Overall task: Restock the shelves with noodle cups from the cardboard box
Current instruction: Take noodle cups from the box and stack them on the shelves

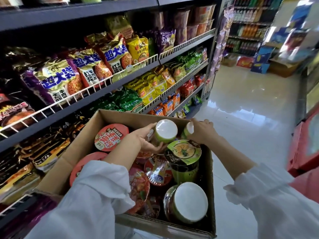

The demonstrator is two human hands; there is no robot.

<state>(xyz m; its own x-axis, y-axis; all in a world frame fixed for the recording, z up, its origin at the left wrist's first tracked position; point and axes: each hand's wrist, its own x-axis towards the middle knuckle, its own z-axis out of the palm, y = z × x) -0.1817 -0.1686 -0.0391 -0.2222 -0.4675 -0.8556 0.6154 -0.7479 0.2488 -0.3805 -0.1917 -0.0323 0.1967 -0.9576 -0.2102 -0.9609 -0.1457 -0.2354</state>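
Hiding second green cup (189, 129): right hands (202, 131); grip unclear.

A single head-worn wide-angle camera is looking forward and down, close above the open brown cardboard box (209, 169), with dark metal store shelves (103, 94) running along its left.

"超大袋" on shelf noodle bags (57, 80), "120" on green packs (189, 65)

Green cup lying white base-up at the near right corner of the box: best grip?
Take the green cup around its side wall just below the white base, coming from above. It lies tilted with the base facing up, and the cardboard box wall crowds its right side.
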